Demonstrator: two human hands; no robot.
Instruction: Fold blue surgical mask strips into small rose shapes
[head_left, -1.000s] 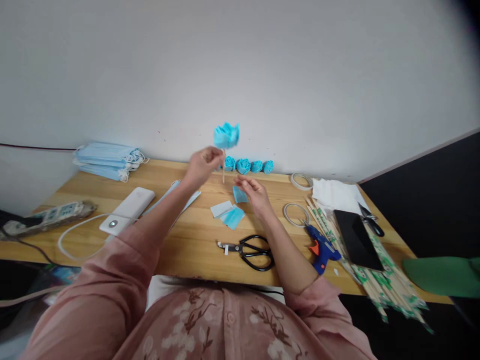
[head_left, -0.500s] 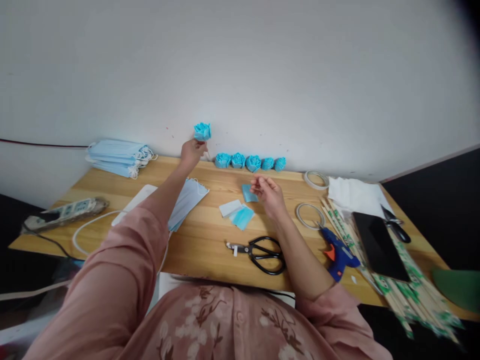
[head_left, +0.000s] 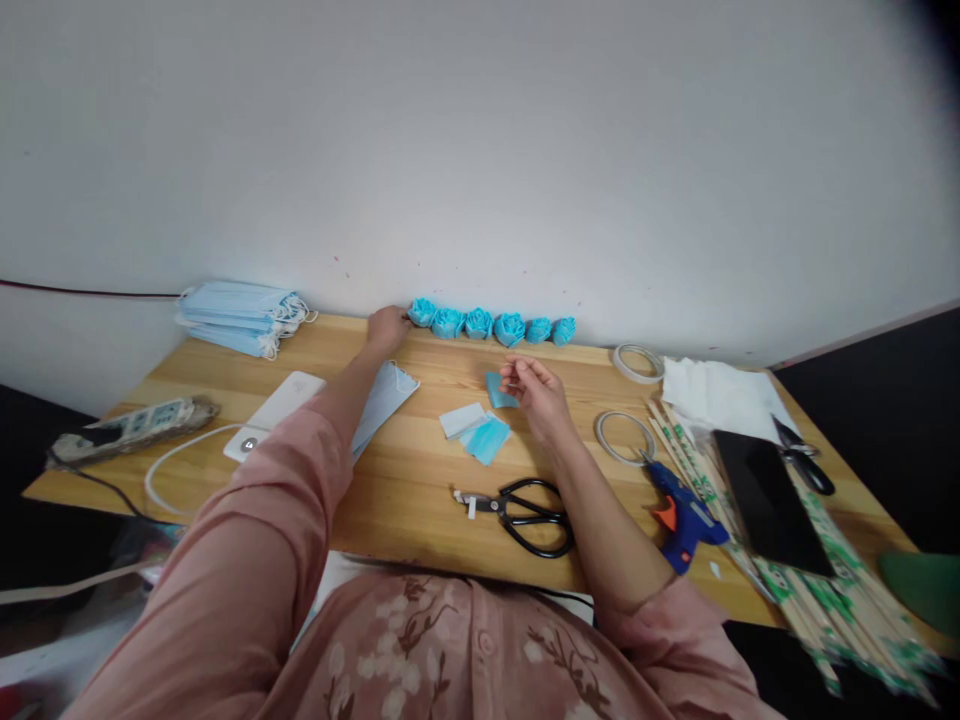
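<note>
Several blue fabric flowers stand in a row against the wall. At the row's left end, my left hand (head_left: 388, 328) has its fingertips closed at the leftmost flower (head_left: 421, 312). Above the table's middle, my right hand (head_left: 534, 385) is raised with curled fingers and thumb close together; whether anything small is between them cannot be made out. Partly behind its fingers lies a blue fabric piece (head_left: 498, 390). A white piece (head_left: 460, 420) and another blue piece (head_left: 487, 438) lie nearer me. Black-handled scissors (head_left: 525, 512) rest below them.
At left are stacked masks (head_left: 240, 315), a power strip (head_left: 142, 425) and a white power bank (head_left: 277, 412). More masks (head_left: 384, 400) lie beside my left forearm. At right are tape rolls (head_left: 637, 364), a blue glue gun (head_left: 684, 515), wrapped sticks, a phone (head_left: 771, 500) and white sheets (head_left: 720, 392).
My left hand has lowered the flower from in front of the wall to the left end of the row. My right hand has barely moved.
</note>
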